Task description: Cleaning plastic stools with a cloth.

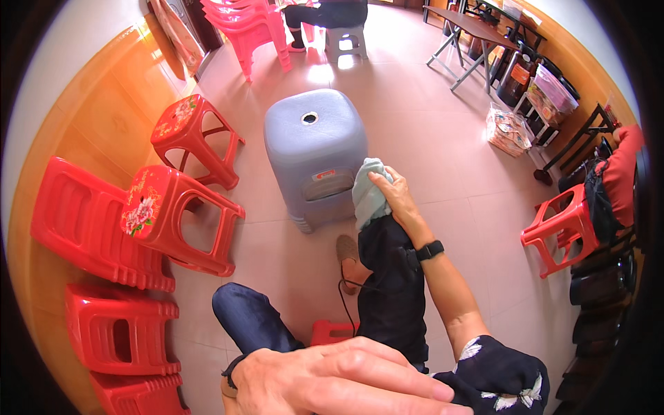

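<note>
My right hand [402, 192], with a black watch [429, 250] at the wrist, grips a pale green cloth item [371, 199]. It lies at the far end of my black trouser leg [391, 285]; whether it is a sock or a loose cloth I cannot tell. Just beyond stands a blue-grey plastic stool [316, 135] with a hole in its top. My left hand [332, 378] is close to the camera, back up, fingers stretched to the right, palm hidden. A thin black cable [341, 301] passes behind it. A brown slipper [346, 249] is on a foot on the floor.
Red plastic stools [181, 218], some with flower prints, and stacked red stools [122, 329] line the left wall. At the back a person [332, 13] sits near pink chairs [249, 31]. A folding table [469, 26], a bag [508, 129] and a red stool [563, 228] stand on the right.
</note>
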Demonstrator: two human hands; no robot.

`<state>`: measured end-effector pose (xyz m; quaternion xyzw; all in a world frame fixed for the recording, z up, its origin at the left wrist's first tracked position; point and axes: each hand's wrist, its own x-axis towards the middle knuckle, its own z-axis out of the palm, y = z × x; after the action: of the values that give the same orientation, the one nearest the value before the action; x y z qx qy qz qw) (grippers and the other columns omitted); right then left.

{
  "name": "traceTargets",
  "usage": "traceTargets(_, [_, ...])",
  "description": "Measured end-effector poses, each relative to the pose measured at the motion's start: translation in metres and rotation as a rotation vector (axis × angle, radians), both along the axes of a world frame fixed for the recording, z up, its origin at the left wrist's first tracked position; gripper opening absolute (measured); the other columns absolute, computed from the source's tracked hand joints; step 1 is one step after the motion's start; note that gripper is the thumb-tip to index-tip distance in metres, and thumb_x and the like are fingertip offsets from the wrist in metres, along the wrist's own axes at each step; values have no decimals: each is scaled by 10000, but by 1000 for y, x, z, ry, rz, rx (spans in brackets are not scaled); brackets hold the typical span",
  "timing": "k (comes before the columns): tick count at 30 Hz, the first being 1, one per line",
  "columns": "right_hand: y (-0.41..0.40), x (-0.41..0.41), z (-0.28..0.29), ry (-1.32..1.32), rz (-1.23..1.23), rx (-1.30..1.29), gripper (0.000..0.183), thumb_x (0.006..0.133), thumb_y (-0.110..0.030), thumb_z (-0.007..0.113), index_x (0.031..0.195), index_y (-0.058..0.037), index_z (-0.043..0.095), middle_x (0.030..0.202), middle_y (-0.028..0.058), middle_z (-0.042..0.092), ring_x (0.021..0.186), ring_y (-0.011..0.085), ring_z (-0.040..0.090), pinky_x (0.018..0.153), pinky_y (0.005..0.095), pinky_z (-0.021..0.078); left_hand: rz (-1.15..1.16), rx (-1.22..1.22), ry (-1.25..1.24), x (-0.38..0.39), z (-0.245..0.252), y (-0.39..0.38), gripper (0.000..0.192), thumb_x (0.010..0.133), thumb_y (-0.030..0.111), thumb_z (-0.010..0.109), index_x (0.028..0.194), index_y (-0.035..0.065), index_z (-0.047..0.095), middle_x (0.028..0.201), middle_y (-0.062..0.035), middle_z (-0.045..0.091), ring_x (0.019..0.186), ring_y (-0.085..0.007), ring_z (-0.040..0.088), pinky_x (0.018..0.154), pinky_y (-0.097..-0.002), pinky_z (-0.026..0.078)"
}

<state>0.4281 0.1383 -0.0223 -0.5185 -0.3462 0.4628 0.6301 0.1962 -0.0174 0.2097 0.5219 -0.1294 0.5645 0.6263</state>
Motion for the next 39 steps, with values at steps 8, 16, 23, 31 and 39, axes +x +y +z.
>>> traceTargets(8, [15, -35, -1, 104, -7, 90, 347, 870, -245, 690, 1105, -2, 611, 955, 59, 656, 847, 108, 609, 726, 262, 500, -41, 252, -118, -5, 9, -20, 399, 1038, 396, 310, 1248, 261, 622, 1092, -305, 607, 958, -378, 604, 828, -419, 430])
traceTargets(16, [22, -86, 16, 175, 151, 114, 457, 857, -235, 709, 1192, 34, 556, 979, 72, 653, 861, 118, 619, 733, 259, 500, -29, 269, -145, -32, 12, -33, 294, 1014, 364, 405, 1046, 188, 638, 974, -300, 642, 843, -380, 635, 767, -399, 465])
traceTargets(23, [25, -134, 23, 206, 206, 80, 556, 851, -228, 722, 1263, 66, 492, 1008, 74, 646, 890, 112, 608, 748, 254, 498, 109, 208, -201, -47, 11, -37, 150, 959, 302, 532, 1002, 168, 584, 983, -318, 644, 840, -394, 640, 756, -420, 473])
traceTargets(31, [20, -163, 26, 81, 397, 155, 312, 894, -270, 666, 1116, -56, 619, 916, -27, 616, 832, 51, 550, 731, 233, 460, 143, 218, -236, -62, 4, -31, 114, 952, 278, 549, 997, 175, 570, 968, -316, 648, 836, -405, 640, 759, -443, 470])
traceTargets(39, [22, -170, 24, 47, 384, 156, 307, 901, -276, 664, 1115, -60, 624, 899, -43, 604, 818, 32, 531, 718, 215, 444, 316, 230, -89, -78, 10, -34, 277, 1000, 361, 420, 1178, 264, 609, 1111, -279, 594, 992, -395, 585, 846, -464, 447])
